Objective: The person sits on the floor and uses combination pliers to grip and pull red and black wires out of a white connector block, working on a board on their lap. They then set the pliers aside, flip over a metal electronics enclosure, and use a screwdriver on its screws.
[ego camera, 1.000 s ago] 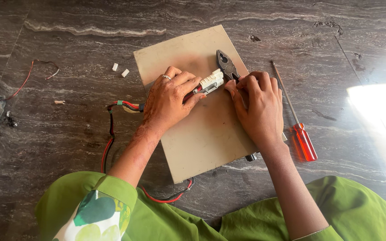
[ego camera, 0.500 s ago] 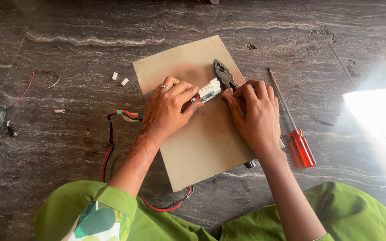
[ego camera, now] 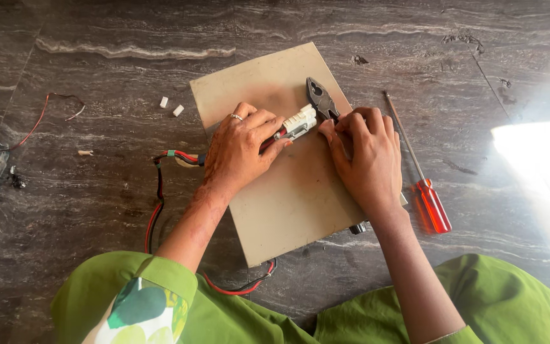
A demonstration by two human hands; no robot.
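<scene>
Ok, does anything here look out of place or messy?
Mostly loose bits. Two small white pieces lie scattered on the dark stone floor left of the board, and a stray red wire curls further left. The screwdriver lies off the board beside the right hand. Nothing looks broken.

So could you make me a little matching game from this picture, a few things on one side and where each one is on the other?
Things:
1. white connector
2. pliers
3. screwdriver
4. board

Places:
A. flat on the floor, under both hands
B. on the floor to the right of the board
C. pinched in the left hand
D. lying on the board, handles under the right hand

Pairs: 1-C, 2-D, 3-B, 4-A
</scene>
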